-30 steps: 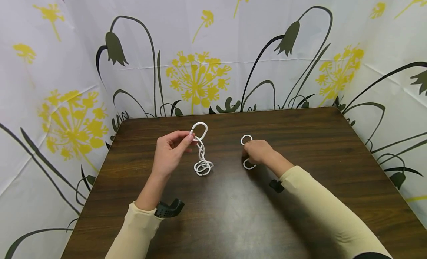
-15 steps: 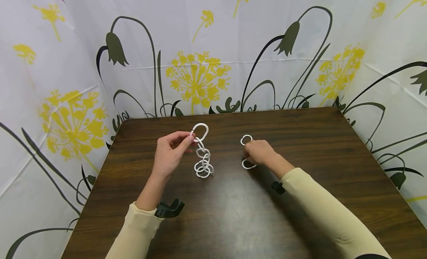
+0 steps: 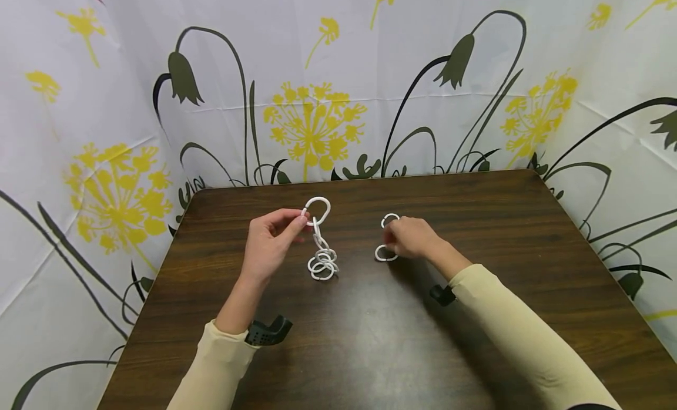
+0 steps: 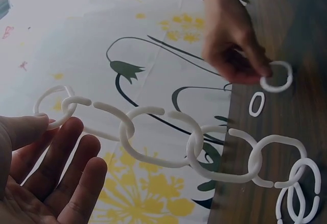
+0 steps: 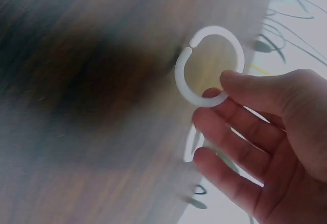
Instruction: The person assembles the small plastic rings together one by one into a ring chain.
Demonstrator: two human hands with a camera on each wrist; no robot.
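Observation:
My left hand (image 3: 264, 248) pinches the top link of a chain of white plastic C-shaped rings (image 3: 320, 239) between thumb and fingertips. The left wrist view shows several links hooked through each other, with the lower ones heaped on the table. To the right, my right hand (image 3: 415, 238) holds a single white split ring (image 5: 180, 76) between thumb and index finger, a little off the tabletop. A narrow gap shows in that ring. Another loose white ring (image 3: 390, 215) lies on the table just beyond the right hand, partly hidden by it.
A dark wood-grain table (image 3: 344, 351) bears everything. Behind and on both sides hangs a white curtain (image 3: 338, 57) printed with yellow and dark green flowers. Each wrist wears a black camera mount (image 3: 270, 330).
My right hand has lifted its ring slightly off the table and shifted it left. The left hand stays in place while the hanging links twist and swing.

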